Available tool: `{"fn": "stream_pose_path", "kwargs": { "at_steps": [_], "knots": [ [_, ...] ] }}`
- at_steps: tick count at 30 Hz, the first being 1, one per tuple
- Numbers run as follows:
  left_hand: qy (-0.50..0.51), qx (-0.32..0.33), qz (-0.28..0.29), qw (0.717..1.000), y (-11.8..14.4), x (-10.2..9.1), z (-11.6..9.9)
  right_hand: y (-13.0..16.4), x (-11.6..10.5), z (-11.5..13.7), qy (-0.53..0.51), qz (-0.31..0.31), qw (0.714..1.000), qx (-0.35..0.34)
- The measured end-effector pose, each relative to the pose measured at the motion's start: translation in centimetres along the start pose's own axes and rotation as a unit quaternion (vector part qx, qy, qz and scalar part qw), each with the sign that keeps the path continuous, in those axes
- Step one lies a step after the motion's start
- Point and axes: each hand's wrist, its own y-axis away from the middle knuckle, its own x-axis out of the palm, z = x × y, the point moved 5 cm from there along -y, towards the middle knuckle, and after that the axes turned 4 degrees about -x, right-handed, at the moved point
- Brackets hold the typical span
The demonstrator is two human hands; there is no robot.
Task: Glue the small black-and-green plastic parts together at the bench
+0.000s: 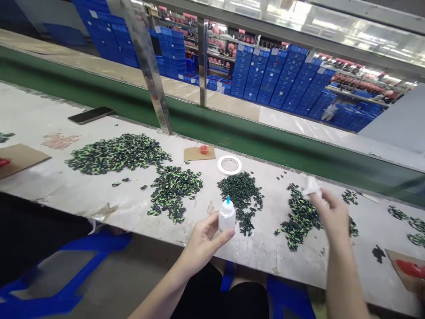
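Note:
My left hand [207, 239] is wrapped round a small white squeeze bottle [227, 217] with a blue tip, held upright over the front part of the table. Raised at the right, my right hand [330, 212] pinches a crumpled white tissue [311, 186]; its fingers are slightly blurred. Beyond the bottle lies a heap of small dark green pieces [237, 188]. Below the tissue spreads a pile of black and green pieces [300, 215], partly hidden by my right hand.
A roll of white tape [229, 165] lies near cardboard [191, 153] bearing a red cap [203, 149]. Larger black-green piles [119, 153] spread leftward, with a phone [90, 115] behind. A metal post [156, 88] rises at the table's back edge. Blue stools [79, 270] stand below.

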Motion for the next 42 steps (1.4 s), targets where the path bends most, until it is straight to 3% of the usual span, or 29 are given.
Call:
{"fn": "stream_pose_path", "kwargs": {
  "at_steps": [3, 5, 7, 10, 17, 23, 28, 42],
  "knots": [
    [0.001, 0.005, 0.024, 1.0, 0.4, 1.0, -0.2, 7.5, 2.6, 5.2, -0.125, 0.109, 0.985, 0.041],
    [-0.003, 0.005, 0.044, 0.999, 0.5, 1.5, -0.2, 10.8, 3.7, 8.2, -0.184, 0.111, 0.976, 0.034],
    [-0.01, -0.002, 0.067, 0.998, 0.6, 1.9, -0.1, 12.2, 4.1, 10.1, -0.218, 0.09, 0.971, 0.032],
    [-0.039, -0.004, 0.084, 0.996, 0.9, 2.1, -0.1, 12.0, 3.9, 11.5, -0.232, 0.064, 0.97, 0.025],
    [-0.125, 0.028, 0.042, 0.991, 1.1, 1.7, -0.6, 11.9, 3.9, 12.2, -0.229, 0.114, 0.966, 0.022],
    [-0.183, 0.061, -0.008, 0.981, 1.2, 1.0, -1.3, 12.4, 3.6, 12.8, -0.245, 0.114, 0.963, -0.004],
    [-0.217, 0.091, -0.015, 0.972, 1.4, 1.1, -1.7, 12.3, 3.5, 12.6, -0.276, 0.128, 0.953, 0.0],
    [-0.366, 0.244, -0.066, 0.896, 2.2, 1.1, -2.1, 12.7, 3.9, 11.5, -0.306, 0.111, 0.944, 0.043]
  ]
}}
